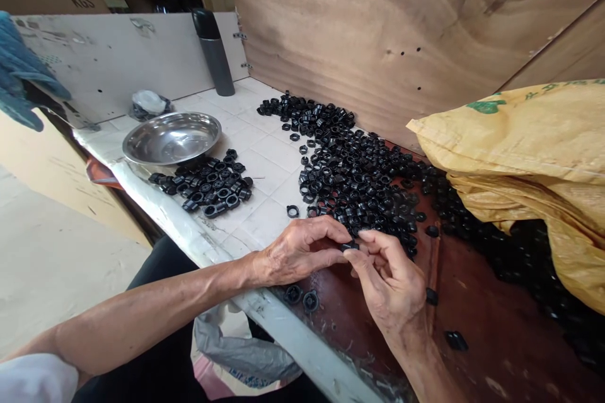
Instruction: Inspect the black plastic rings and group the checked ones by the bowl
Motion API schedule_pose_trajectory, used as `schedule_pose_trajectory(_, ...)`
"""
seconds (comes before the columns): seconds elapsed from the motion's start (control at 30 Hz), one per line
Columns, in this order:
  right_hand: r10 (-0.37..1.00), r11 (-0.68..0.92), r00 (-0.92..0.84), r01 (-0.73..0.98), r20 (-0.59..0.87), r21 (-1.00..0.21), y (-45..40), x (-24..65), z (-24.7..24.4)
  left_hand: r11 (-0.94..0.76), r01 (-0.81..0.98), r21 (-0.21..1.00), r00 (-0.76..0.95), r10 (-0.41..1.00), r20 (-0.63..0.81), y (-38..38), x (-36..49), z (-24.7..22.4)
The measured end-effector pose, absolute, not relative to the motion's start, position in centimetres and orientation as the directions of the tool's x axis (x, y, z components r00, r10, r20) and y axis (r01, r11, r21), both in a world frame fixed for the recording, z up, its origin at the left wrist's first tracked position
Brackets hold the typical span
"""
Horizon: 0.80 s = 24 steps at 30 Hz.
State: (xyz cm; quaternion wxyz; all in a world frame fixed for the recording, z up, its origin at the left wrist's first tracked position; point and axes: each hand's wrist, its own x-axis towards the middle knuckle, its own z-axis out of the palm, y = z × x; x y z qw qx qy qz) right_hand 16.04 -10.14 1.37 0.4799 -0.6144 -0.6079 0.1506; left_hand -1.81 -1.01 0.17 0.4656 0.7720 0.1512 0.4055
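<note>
Steel bowl (pixel 172 132): round, polished; landmark.
Black part (pixel 350 245): small, pinched between both hands, right of bowl, nearer the wearer.
Left hand (pixel 295 249): thumb and fingertips closed on it.
Right hand (pixel 394 274): likewise, opposite side.
Ring heap (pixel 352 167): glossy black, right of bowl.
Worktop (pixel 271 160): pale, grid-lined beside bowl; dark red farther right.
Sack (pixel 524 138): yellow, creased, far right of bowl.
Panel (pixel 378 25): grained wood, behind bowl, rightward.

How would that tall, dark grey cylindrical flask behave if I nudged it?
The tall, dark grey cylindrical flask would probably tip fairly easily, being much taller than wide. Once down, its round body suggests it could roll. Its smooth, uncreased sides suggest it would stay stiff.
</note>
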Motion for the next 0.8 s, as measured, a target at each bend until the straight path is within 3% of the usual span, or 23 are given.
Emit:
schedule_pose_trajectory(0.2,0.926,0.257,0.083,0.579,0.369,-0.774,-10.3,16.5,1.9,-0.311,-0.165,0.936,0.631,0.696,0.342,-1.1,-1.7,0.0)
schedule_pose_trajectory(0.53,0.957,0.129,0.124,0.633,0.264,-0.763,-10.3,15.8,2.4,-0.715,-0.134,0.686,0.596,0.495,0.632,-1.0,-1.9,-0.3)
schedule_pose_trajectory(0.67,0.973,0.023,0.181,0.54,0.143,-0.841,-10.2,15.6,2.8,-0.712,-0.143,0.688,0.609,0.485,0.628,-0.9,-1.9,-0.3)
schedule_pose_trajectory(0.8,0.977,0.019,0.18,0.447,0.111,-0.894,-10.2,15.8,2.5,-0.61,-0.124,0.783,0.629,0.562,0.538,-0.9,-2.0,-0.2)
